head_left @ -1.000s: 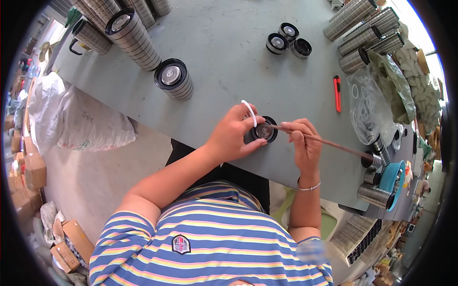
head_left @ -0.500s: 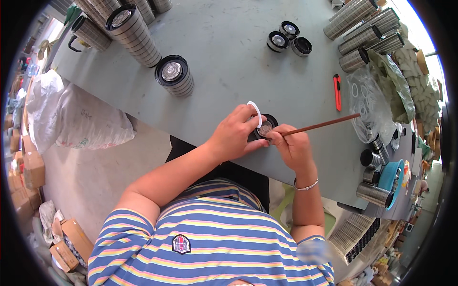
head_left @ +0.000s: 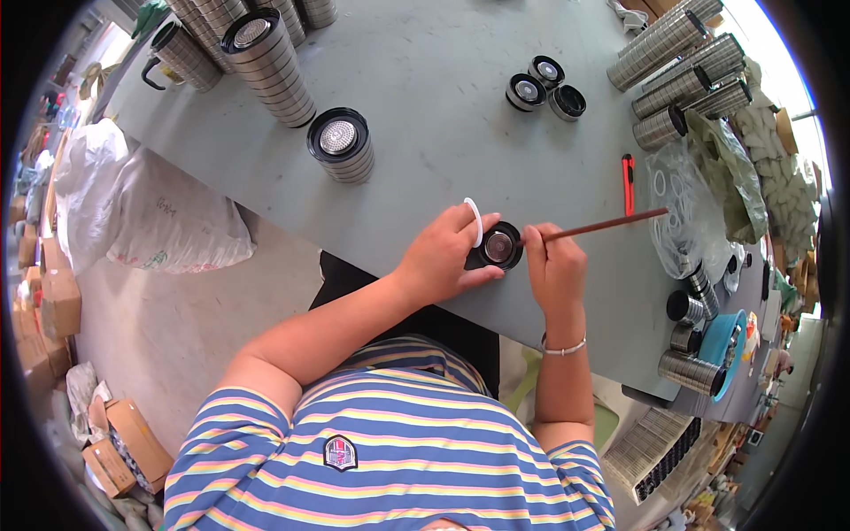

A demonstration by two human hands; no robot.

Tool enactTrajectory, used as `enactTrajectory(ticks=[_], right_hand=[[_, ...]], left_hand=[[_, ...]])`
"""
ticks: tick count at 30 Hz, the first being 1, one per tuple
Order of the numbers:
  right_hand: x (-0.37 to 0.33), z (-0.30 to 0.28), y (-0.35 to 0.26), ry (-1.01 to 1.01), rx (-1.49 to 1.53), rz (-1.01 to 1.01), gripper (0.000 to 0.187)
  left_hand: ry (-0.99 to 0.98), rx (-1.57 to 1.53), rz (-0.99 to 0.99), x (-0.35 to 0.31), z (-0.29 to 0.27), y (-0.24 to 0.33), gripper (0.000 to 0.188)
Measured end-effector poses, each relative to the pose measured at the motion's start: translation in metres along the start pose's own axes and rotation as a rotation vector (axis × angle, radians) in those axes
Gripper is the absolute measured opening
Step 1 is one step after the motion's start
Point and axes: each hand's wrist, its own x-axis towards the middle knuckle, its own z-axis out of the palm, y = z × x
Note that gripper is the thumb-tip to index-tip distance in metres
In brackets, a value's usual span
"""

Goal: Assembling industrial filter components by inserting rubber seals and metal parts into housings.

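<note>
Near the front edge of the table, a black round cap (head_left: pixel 502 245) with a metal disc in its middle sits under my left hand (head_left: pixel 442 254). My left thumb and fingers grip its left side. A white ring (head_left: pixel 475 222) hangs upright on a finger of that hand. My right hand (head_left: pixel 556 265) pinches a thin brown stick (head_left: pixel 615 224), probably a chopstick, whose long end points to the right. Its short end is at the cap's right rim, and the fingertips partly hide it.
Stacked metal-sided caps (head_left: pixel 345 146) stand at the left. Three loose caps (head_left: pixel 526 92) lie farther back. To the right are a red cutter knife (head_left: pixel 629 184), a plastic bag of white rings (head_left: pixel 682 203), metal stacks (head_left: pixel 660 129) and a blue basin (head_left: pixel 731 341). A white sack (head_left: pixel 168 212) hangs beside the table.
My right hand has shifted slightly right, drawing the stick's near end from the cap's middle to its rim. More of the cap's disc shows. My left hand keeps its hold.
</note>
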Motion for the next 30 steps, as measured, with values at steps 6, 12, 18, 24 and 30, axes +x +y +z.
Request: enactTrajectory(ticks=[6,12,18,24,30], right_hand=[[-0.022,0.010,0.002,-0.093,0.696,0.354,0.030],[-0.036,0.010,0.052,0.419,1.177,0.473,0.040],[0.000,-0.003,0.020,0.436,1.074,0.603,0.034],[0.108,0.004,0.075,0.339,0.414,-0.011,0.025],[0.247,0.052,0.114,0.277,-0.279,0.090,0.072]], left_hand=[[0.037,0.123,0.132,-0.008,0.009,-0.004,0.085],[0.435,0.287,0.133,-0.008,-0.089,0.028,0.084],[0.603,0.433,-0.175,0.000,-0.164,-0.021,0.073],[0.634,0.323,-0.131,0.002,-0.160,-0.027,0.084],[0.559,0.216,0.253,-0.044,-0.109,0.007,0.054]])
